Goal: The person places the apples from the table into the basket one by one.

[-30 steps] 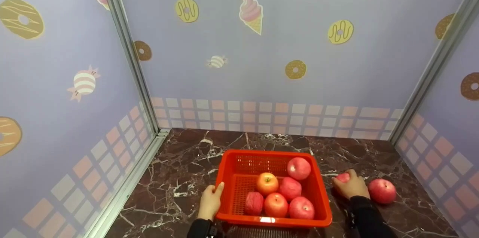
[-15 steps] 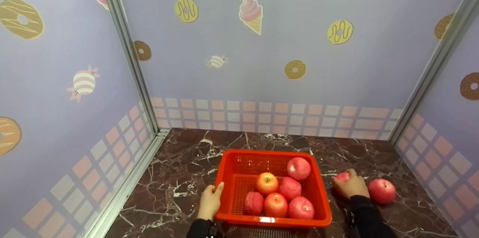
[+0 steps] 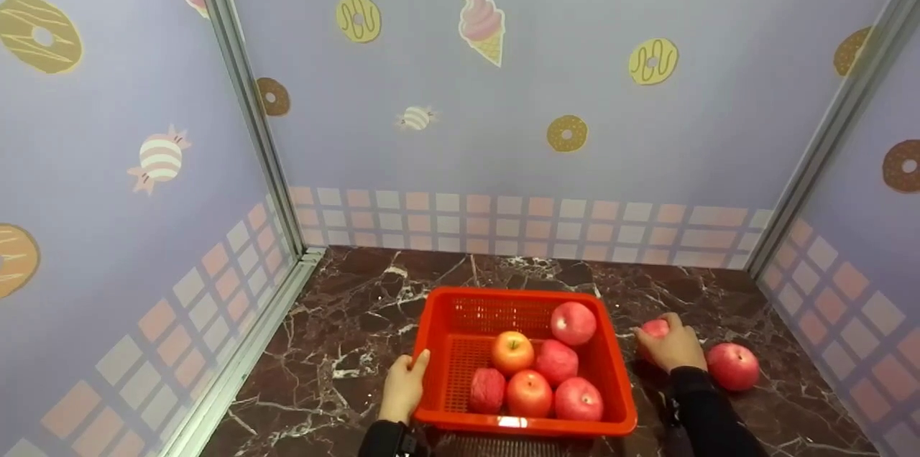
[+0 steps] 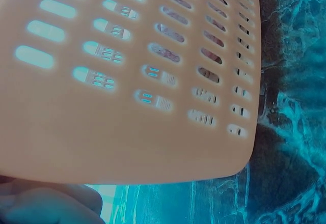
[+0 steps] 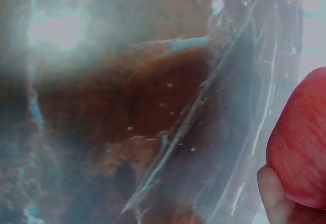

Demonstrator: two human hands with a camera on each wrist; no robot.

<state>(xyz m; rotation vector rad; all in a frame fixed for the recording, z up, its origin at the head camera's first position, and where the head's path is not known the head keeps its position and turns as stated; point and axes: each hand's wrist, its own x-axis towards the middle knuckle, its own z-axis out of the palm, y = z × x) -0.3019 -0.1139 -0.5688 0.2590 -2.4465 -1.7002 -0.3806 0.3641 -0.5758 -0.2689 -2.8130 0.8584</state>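
Note:
My left hand (image 3: 402, 389) grips the left rim of a red plastic basket (image 3: 512, 427), thumb over the edge; in the left wrist view the slotted basket wall (image 4: 112, 137) fills much of the picture, with fingers (image 4: 51, 203) at its rim. Several red and yellow-red apples (image 3: 530, 392) lie inside, mostly towards the right. Right of the basket, my right hand (image 3: 679, 349) holds a pinkish-red apple (image 3: 654, 330) by its sides. That apple (image 5: 300, 142) also shows at the right wrist view's edge, a fingertip against it and seemingly raised off the surface.
Another red apple (image 3: 733, 366) stands on the dark marbled tabletop (image 3: 345, 320), right of my right hand. Patterned walls (image 3: 431, 162) close in the back and both sides, with metal posts (image 3: 826, 126) at the corners.
The right hand and its apple have shifted slightly up and away from me during the last half second. My left hand, the basket and the other apples stay in place.

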